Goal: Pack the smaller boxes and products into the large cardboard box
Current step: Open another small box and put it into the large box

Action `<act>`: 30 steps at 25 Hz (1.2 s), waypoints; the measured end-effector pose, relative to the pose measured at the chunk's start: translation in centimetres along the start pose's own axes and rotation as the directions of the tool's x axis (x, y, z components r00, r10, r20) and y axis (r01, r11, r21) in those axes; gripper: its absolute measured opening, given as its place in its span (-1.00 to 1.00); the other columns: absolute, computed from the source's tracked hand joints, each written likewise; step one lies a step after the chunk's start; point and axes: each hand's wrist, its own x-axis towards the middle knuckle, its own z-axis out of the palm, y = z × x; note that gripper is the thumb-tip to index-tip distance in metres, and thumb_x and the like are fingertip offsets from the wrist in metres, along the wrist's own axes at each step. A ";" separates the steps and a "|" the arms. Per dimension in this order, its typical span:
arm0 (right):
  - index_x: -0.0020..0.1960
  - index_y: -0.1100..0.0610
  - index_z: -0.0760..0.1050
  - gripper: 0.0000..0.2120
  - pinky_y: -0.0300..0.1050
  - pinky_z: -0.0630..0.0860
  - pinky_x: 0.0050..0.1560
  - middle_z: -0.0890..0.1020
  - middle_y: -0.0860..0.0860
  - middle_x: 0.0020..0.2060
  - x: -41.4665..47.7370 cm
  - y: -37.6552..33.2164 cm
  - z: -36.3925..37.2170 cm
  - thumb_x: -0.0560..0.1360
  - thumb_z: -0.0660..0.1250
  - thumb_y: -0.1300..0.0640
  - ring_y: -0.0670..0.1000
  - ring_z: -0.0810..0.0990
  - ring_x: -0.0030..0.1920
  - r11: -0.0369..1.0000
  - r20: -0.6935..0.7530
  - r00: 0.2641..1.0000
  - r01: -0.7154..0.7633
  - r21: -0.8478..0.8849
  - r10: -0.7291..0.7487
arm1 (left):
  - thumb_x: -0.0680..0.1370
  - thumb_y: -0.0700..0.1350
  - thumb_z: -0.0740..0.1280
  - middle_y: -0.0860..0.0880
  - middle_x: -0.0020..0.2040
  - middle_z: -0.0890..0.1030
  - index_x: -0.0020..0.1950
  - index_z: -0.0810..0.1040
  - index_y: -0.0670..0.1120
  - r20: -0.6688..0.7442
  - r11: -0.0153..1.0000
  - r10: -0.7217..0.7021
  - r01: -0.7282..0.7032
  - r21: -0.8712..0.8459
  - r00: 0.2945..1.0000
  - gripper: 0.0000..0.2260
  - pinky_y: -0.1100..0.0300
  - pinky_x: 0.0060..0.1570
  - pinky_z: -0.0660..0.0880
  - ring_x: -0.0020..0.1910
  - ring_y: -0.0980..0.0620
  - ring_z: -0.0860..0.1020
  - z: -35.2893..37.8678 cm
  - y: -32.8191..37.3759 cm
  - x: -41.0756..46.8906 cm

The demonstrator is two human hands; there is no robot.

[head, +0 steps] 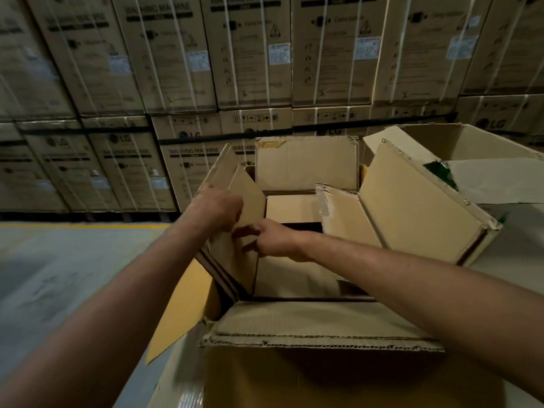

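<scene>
Nearest us, the front flap (321,325) of the large cardboard box (294,378) folds outward with a ragged corrugated edge, and both forearms cross above it. The box is open. Inside, a smaller box (290,210) lies flat at the far side, with a dark gap just in front of it. A cardboard panel (235,254) stands upright along the left wall. Our left hand (215,207) grips its top edge with fingers curled over, and our right hand (273,240) pinches its inner face lower down. The far flap (306,163) stands up behind. At the right rim a tilted carton (412,207) leans in — whether the labelled flap beside it belongs to it, we cannot tell. Beyond that is an open carton (441,134) holding pale paper and something green (441,172) that is mostly hidden. Our arms and the shadow hide the box's bottom. Blurred washing-machine cartons (250,54) are stacked behind.
</scene>
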 end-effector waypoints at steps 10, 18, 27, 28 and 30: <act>0.14 -0.03 0.65 -0.78 -0.07 0.58 0.00 0.65 -0.01 -0.01 -5.3 5.3 -6.6 0.52 0.36 0.12 0.04 0.60 0.02 0.346 -0.180 0.970 -0.226 -0.910 0.161 | 0.58 -0.08 0.42 -0.01 0.34 0.55 0.44 0.46 -0.01 0.341 0.946 0.321 -0.319 -0.065 0.884 -0.56 0.02 0.35 0.44 0.29 -0.05 0.51 -0.3 9.8 2.4; 0.11 0.09 0.58 -0.83 -0.05 0.63 -0.04 0.61 0.00 -0.08 -13.2 4.2 -14.2 0.53 0.45 0.14 0.01 0.61 -0.06 0.298 -0.457 0.887 -0.454 -0.840 0.063 | 0.67 -0.16 0.28 0.00 0.67 -0.05 0.65 -0.20 0.17 0.134 0.548 0.726 -0.449 -0.706 0.675 -0.23 -0.08 0.56 0.15 0.63 -0.08 0.03 0.6 20.0 4.1; 0.04 0.03 0.54 -0.93 -0.02 0.56 -0.01 0.63 -0.01 -0.07 -10.2 8.1 -14.1 0.56 0.37 0.09 0.03 0.60 -0.08 0.144 -0.450 0.864 -0.487 -0.861 0.226 | 0.65 -0.07 0.30 -0.07 0.44 0.50 0.54 0.39 0.00 0.042 0.659 0.687 -0.597 -0.458 0.726 -0.57 -0.04 0.39 0.42 0.38 -0.07 0.48 2.2 20.9 7.1; 0.15 0.02 0.57 -0.83 -0.02 0.60 -0.02 0.65 0.00 -0.02 -8.8 9.0 -13.8 0.56 0.35 0.12 0.03 0.63 -0.06 0.294 -0.422 0.859 -0.499 -0.815 0.289 | 0.64 -0.06 0.31 -0.09 0.35 0.56 0.47 0.46 -0.05 0.064 0.728 0.623 -0.548 -0.413 0.779 -0.61 -0.01 0.31 0.48 0.29 -0.08 0.54 2.8 19.6 7.9; 0.38 0.00 0.51 -0.63 0.05 0.60 0.17 0.62 0.02 0.18 -6.7 10.7 -13.0 0.59 0.29 0.14 0.06 0.62 0.09 0.508 -0.296 0.864 -0.484 -0.712 0.408 | 0.66 -0.02 0.26 -0.10 0.26 0.58 0.40 0.49 -0.11 0.161 0.826 0.513 -0.435 -0.358 0.843 -0.66 0.08 0.16 0.50 0.19 -0.09 0.57 4.1 16.7 8.8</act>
